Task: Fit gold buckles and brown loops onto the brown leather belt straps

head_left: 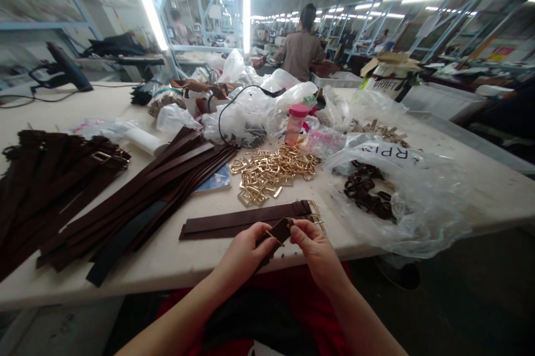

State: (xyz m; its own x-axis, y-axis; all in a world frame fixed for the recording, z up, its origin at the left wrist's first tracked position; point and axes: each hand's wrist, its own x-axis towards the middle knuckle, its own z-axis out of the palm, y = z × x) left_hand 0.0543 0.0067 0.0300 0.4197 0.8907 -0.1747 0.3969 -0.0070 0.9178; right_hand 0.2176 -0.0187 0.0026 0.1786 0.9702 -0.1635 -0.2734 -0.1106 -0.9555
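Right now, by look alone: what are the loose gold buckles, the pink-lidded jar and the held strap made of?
Buckles: likely metal, polished gold tone; sharp glints.
Jar: probably plastic; translucent pink walls.
Held strap: leather or imitation, can't tell; smooth, dark brown.

One left hand [244,250] and one right hand [315,247] are at the lower middle of the frame, with one brown strap [279,229] between them. Just above lie at least two flat belts [242,223]. On the left are two big bunches: an outer bunch [45,178] and an inner bunch [150,183]. Near the center are one pink jar [295,127], one blue card [215,179] and one pile of gold buckles [271,173], too many to count.
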